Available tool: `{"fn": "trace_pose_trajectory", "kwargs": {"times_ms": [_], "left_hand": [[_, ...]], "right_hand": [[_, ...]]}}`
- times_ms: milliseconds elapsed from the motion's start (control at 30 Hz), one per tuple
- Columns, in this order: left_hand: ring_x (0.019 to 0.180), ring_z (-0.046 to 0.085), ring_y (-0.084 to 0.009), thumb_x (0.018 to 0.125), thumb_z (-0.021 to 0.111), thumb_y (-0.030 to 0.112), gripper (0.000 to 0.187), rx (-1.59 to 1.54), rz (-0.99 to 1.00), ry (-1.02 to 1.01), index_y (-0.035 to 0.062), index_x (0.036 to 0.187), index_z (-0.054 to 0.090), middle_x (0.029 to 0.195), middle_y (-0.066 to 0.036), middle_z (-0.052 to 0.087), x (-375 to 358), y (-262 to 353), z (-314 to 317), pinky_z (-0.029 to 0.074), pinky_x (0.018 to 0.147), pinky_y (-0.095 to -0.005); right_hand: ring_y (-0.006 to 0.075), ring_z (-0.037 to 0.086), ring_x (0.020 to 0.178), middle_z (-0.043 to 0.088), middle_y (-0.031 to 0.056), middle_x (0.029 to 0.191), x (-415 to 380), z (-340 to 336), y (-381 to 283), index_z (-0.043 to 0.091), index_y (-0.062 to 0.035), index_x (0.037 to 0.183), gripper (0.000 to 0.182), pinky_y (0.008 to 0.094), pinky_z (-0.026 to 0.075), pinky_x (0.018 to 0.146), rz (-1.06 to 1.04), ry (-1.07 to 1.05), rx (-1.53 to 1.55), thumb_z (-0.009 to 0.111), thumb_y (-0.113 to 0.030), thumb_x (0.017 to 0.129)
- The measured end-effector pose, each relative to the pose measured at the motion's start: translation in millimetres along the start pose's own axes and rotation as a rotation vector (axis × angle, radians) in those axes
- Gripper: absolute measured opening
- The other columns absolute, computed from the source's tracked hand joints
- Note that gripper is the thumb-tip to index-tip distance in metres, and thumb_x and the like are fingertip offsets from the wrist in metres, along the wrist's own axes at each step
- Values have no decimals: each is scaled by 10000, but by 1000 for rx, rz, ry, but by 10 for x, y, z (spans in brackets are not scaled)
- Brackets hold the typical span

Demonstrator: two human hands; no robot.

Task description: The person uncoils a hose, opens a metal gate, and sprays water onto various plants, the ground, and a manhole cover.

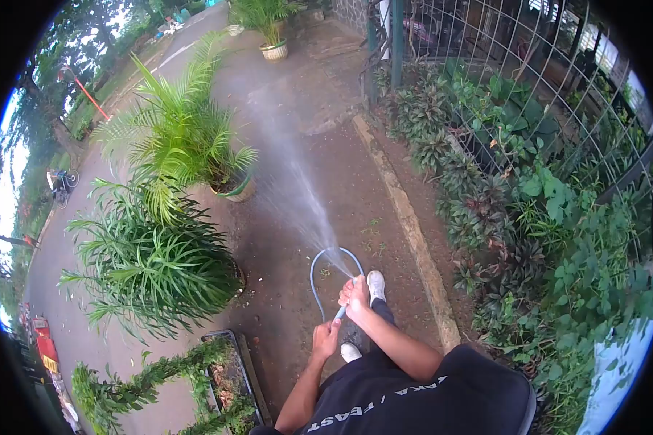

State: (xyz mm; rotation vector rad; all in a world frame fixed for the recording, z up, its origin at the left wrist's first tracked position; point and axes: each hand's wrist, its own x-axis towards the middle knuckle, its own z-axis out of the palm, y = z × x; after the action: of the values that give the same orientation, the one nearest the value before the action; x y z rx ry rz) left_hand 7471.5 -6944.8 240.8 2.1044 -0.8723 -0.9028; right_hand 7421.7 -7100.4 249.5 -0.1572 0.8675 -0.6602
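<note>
A light blue-grey hose loops over the ground in front of my shoes. My right hand is closed around its end, and a fan of water sprays forward and slightly left from there. Lower and to the left, my left hand grips the same hose. A short stretch of hose shows between the two hands. The spray passes to the right of a potted palm.
A bushy potted plant stands at the left, with a planter box below it. A stone curb borders dense plants and a wire fence at the right. Another potted palm is farther ahead.
</note>
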Motion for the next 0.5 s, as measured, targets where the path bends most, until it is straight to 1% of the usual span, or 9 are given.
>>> {"fn": "trace_pose_trajectory", "kwargs": {"times_ms": [33, 100, 167, 200, 233, 300, 367, 433, 500], "left_hand": [[501, 449, -276, 928, 458, 470, 583, 10, 58, -10, -38, 646, 503, 535, -203, 437, -153, -59, -1, 375, 529, -442], [507, 452, -293, 928, 450, 481, 590, 3, 63, -61, -36, 650, 507, 544, -212, 450, -491, -135, 53, 379, 536, -446], [512, 456, -310, 927, 442, 493, 598, 9, 72, -111, -35, 655, 511, 554, -221, 464, -790, -278, 158, 383, 544, -450], [519, 459, -320, 927, 436, 500, 604, 0, 26, -138, -35, 656, 514, 561, -226, 476, -924, -378, 241, 386, 549, -453], [525, 462, -331, 927, 429, 506, 611, -8, -22, -164, -35, 657, 516, 569, -232, 488, -1063, -463, 307, 390, 555, -455], [534, 493, -333, 933, 430, 488, 603, -1, -23, -189, -41, 657, 519, 574, -234, 500, -1299, -529, 340, 395, 561, -455], [533, 506, -316, 939, 430, 466, 591, -6, 30, -150, -45, 656, 519, 564, -226, 496, -1469, -524, 349, 392, 561, -459], [522, 489, -297, 942, 433, 458, 585, -2, 33, -135, -49, 661, 513, 553, -215, 479, -1583, -511, 337, 389, 556, -456], [503, 442, -237, 947, 440, 440, 563, -52, 129, -48, -42, 662, 499, 530, -170, 440, -1621, -555, 372, 375, 527, -430]], "right_hand": [[122, 242, 339, 261, -27, 477, -172, -63, 58, 356, -148, 644, 513, 274, 208, 322, -38, -3, -20, 290, -547, 959], [122, 244, 333, 259, -30, 471, -431, -230, 157, 353, -152, 640, 522, 281, 207, 316, -57, 34, -53, 287, -561, 957], [120, 222, 320, 233, -35, 452, -555, -476, 282, 346, -162, 623, 528, 290, 191, 324, 68, 176, -145, 255, -556, 962], [121, 211, 307, 217, -38, 441, -599, -624, 375, 337, -167, 622, 517, 296, 187, 315, 95, 225, -185, 258, -547, 964], [121, 211, 307, 217, -38, 441, -609, -762, 458, 337, -167, 622, 517, 296, 187, 315, 90, 230, -180, 258, -547, 964], [120, 210, 304, 209, -40, 437, -690, -989, 608, 335, -168, 624, 514, 300, 181, 306, 179, 304, -216, 266, -548, 962], [117, 211, 303, 206, -43, 436, -921, -968, 617, 340, -167, 626, 513, 296, 179, 302, 158, 291, -208, 273, -551, 960], [113, 215, 307, 211, -43, 438, -1136, -920, 578, 345, -167, 633, 513, 288, 176, 304, 87, 173, -155, 272, -555, 961], [108, 220, 313, 217, -45, 441, -1362, -775, 515, 352, -166, 643, 509, 279, 180, 304, 43, 120, -144, 275, -554, 964]]}}
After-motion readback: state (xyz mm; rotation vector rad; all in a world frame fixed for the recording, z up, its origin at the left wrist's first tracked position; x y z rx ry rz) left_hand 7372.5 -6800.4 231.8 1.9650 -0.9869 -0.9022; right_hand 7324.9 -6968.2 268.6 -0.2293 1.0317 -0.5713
